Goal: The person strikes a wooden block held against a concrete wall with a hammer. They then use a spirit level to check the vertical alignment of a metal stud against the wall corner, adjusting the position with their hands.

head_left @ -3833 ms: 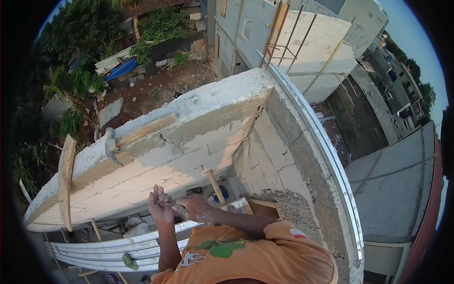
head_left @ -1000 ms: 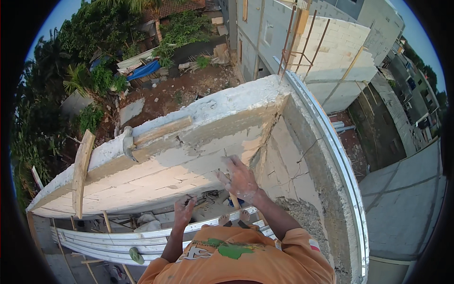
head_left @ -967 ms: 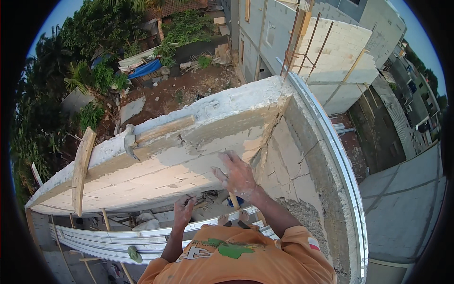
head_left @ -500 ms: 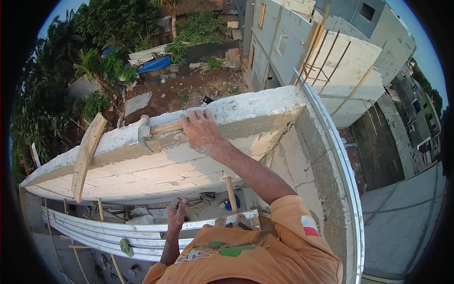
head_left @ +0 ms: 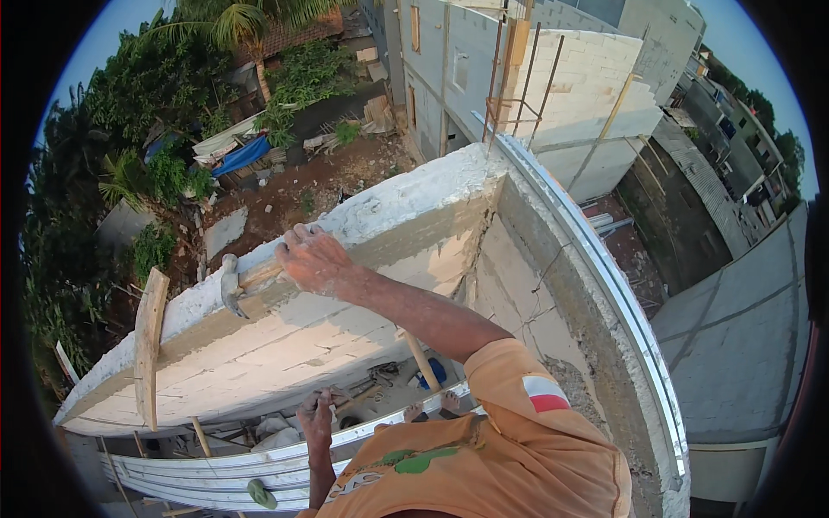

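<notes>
A hammer [head_left: 230, 285] with a wooden handle rests on the rough white top edge of the block wall [head_left: 397, 197] in front of me. My right hand [head_left: 315, 263] reaches out with its fingers closed over that handle. Lower down, my left hand [head_left: 316, 414] is held near my body, fingers curled around something small and thin that I cannot make out. A weathered board [head_left: 151, 345] lies across the wall top at the left of the hammer.
My bare feet [head_left: 432, 406] stand high up near long silver metal profiles [head_left: 199, 475]. A metal channel [head_left: 596, 268] runs along the right wall. Rusty rebar [head_left: 535, 86] rises at the corner. Beyond the wall lie a drop to a dirt yard [head_left: 294, 190], trees and neighbouring buildings.
My right hand moved from mid-air up and left onto the hammer's handle. My left hand stays low with curled fingers. The camera view has shifted slightly.
</notes>
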Motion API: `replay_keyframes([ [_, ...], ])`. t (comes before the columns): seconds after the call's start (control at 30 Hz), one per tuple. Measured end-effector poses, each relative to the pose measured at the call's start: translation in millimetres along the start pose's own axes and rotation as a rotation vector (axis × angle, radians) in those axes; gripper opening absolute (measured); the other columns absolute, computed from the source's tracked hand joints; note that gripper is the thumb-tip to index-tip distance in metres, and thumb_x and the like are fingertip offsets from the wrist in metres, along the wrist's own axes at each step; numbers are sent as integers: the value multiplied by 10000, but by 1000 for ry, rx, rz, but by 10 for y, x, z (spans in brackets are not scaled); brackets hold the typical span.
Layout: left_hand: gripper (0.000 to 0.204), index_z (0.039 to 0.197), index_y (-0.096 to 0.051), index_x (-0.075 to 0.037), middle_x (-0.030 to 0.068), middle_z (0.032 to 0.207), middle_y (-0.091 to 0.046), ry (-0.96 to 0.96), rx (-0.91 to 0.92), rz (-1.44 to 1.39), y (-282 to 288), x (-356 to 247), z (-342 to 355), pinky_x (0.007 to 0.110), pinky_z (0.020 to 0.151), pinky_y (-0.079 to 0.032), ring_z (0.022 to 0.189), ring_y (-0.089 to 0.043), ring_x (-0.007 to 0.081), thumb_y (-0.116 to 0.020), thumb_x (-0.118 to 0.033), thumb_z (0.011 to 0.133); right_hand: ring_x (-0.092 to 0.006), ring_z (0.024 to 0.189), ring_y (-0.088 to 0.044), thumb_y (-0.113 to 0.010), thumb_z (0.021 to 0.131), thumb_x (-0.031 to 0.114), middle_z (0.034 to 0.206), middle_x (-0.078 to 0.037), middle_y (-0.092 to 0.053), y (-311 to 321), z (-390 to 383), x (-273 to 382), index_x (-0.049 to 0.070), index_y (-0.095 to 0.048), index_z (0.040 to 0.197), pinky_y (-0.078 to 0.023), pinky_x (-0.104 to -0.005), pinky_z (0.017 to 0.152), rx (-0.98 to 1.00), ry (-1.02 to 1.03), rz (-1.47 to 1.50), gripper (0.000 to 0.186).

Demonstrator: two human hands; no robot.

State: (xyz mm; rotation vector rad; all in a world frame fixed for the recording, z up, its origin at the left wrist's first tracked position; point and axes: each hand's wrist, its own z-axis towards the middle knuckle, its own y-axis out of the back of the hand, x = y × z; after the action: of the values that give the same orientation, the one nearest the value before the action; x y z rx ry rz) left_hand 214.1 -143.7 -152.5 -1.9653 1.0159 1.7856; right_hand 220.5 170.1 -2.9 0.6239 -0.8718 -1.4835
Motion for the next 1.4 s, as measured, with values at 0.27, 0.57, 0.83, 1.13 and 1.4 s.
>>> replay_keyframes([
  [0.27,321,783,-666,-14,-36,569,-478,-53,27,-5,-179,-92,63,239,469,-289,516,-384,38,-645,-271,974,-347,975,-637,-690,896,396,989,-179,-643,457,-872,211,28,-607,1095,-531,-466,761,-107,-530,500,427],
  [0.57,242,951,-706,17,44,853,-691,-313,160,-125,-552,-1128,739,208,476,-299,525,-363,12,-677,-223,962,-345,906,-699,-771,849,391,989,-202,-697,845,-2610,338,14,-605,1205,-549,-407,792,-259,-883,751,544],
  [0.83,288,1028,-723,16,33,890,-703,-661,554,163,-1958,-2552,1490,246,689,-460,765,-560,84,-708,-257,935,-126,940,-646,-750,891,183,1077,-118,-704,870,-3507,750,-57,-571,1280,-543,-295,833,-284,-1353,742,491],
  [1.13,358,1018,-725,25,76,947,-711,-920,768,315,-3395,-3020,1996,311,792,-483,863,-619,146,-692,-319,923,-324,688,-713,-796,837,379,771,-188,-690,337,-4183,1112,6,-593,915,-549,-399,580,-530,-1386,548,432],
  [1.4,360,1023,-731,9,128,948,-714,-1032,813,491,-3640,-2926,2192,335,807,-492,869,-650,203,-697,-331,909,-311,681,-706,-790,847,369,766,-200,-680,468,-4210,1116,-8,-570,901,-542,-410,589,-595,-1479,687,440],
])
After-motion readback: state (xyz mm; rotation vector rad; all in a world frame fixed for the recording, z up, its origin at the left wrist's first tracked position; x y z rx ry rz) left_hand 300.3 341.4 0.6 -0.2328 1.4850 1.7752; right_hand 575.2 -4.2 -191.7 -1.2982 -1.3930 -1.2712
